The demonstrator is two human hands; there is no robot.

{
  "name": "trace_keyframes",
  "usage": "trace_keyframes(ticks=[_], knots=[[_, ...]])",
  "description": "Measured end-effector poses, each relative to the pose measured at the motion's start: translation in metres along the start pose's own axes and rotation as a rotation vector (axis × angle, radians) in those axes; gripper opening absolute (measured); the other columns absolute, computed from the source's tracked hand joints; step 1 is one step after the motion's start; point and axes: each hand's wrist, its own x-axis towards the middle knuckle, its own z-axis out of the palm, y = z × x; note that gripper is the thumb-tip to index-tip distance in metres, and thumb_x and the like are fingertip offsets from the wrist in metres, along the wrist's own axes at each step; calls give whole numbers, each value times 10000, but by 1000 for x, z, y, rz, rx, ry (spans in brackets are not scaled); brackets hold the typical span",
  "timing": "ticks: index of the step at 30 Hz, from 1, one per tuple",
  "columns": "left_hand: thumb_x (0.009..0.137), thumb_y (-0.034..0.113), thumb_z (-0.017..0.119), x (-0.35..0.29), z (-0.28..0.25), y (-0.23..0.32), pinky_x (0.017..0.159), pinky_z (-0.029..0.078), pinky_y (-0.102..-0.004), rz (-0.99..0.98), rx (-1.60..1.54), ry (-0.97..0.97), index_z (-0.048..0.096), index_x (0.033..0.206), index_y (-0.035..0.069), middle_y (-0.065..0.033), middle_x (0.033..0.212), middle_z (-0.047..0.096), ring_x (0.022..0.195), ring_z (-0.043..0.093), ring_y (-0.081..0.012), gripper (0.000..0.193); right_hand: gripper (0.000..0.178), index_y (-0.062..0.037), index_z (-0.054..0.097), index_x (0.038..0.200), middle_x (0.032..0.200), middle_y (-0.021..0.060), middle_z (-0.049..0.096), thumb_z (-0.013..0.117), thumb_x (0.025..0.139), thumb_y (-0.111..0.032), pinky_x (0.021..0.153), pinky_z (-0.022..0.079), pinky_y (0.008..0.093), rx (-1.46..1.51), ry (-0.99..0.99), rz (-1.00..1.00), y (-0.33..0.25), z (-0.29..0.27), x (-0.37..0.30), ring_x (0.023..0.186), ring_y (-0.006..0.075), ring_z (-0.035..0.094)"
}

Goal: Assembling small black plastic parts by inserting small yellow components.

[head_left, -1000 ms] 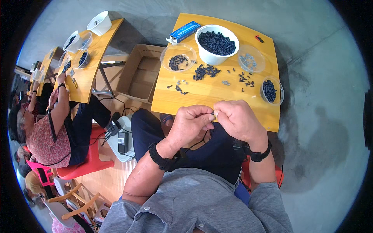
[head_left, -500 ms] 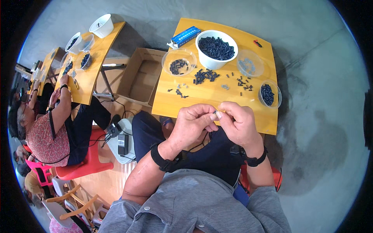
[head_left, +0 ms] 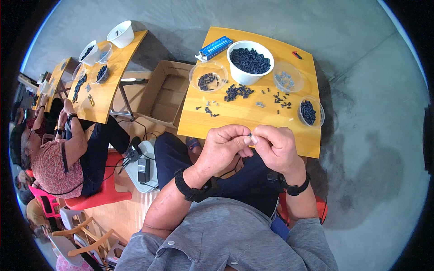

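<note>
We hold our left hand (head_left: 222,144) and right hand (head_left: 277,143) fingertip to fingertip, each grip pinched together on a small dark piece (head_left: 250,134) by the near edge of the counter (head_left: 193,124). It sits directly between both thumbs, neither hand plainly nearer, and too little shows for us to tell its long axis; the white tub (head_left: 246,80) stands well beyond.
</note>
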Motion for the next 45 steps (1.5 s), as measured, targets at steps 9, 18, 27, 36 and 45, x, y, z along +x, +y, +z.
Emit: trace_keyframes(ticks=[9, 18, 27, 36, 45], knots=[[879, 14, 576, -4, 4, 4, 593, 509, -207, 2, -10, 36, 624, 925, -16, -50, 759, 645, 643, 620, -97, 73, 23, -13, 585, 803, 632, 119, 584, 580, 806, 9, 483, 449, 322, -2, 8, -13, -3, 2, -2, 534, 247, 596], [883, 24, 570, -3, 0, -9, 592, 496, -187, -7, 28, 85, 634, 912, -20, -19, 771, 629, 650, 596, -65, 82, 42, -9, 583, 810, 594, 79, 592, 562, 817, 25, 494, 470, 265, 86, 78, 35, 8, 21, -16, 506, 190, 590], [881, 11, 567, 3, 2, -4, 647, 536, -242, 6, -31, 20, 592, 981, -14, -78, 851, 652, 726, 648, -141, 105, 33, -47, 557, 889, 616, -22, 512, 545, 860, -58, 433, 343, 201, 931, 105, 674, 23, 6, -17, 471, 60, 453], [887, 8, 554, -1, -3, -10, 682, 541, -263, 77, -9, 43, 583, 989, -16, -99, 884, 652, 750, 647, -153, 109, 129, -11, 522, 976, 849, 69, 566, 486, 852, -15, 677, 548, 307, 1141, 267, 858, 98, 30, -40, 706, 145, 577], [897, 35, 547, -3, -11, -23, 634, 516, -231, 32, -76, 76, 582, 966, -5, -79, 859, 646, 693, 622, -123, 87, 81, -12, 551, 946, 920, 102, 624, 507, 879, -19, 644, 552, 253, 1352, 501, 868, 133, 33, -55, 722, 153, 625]])
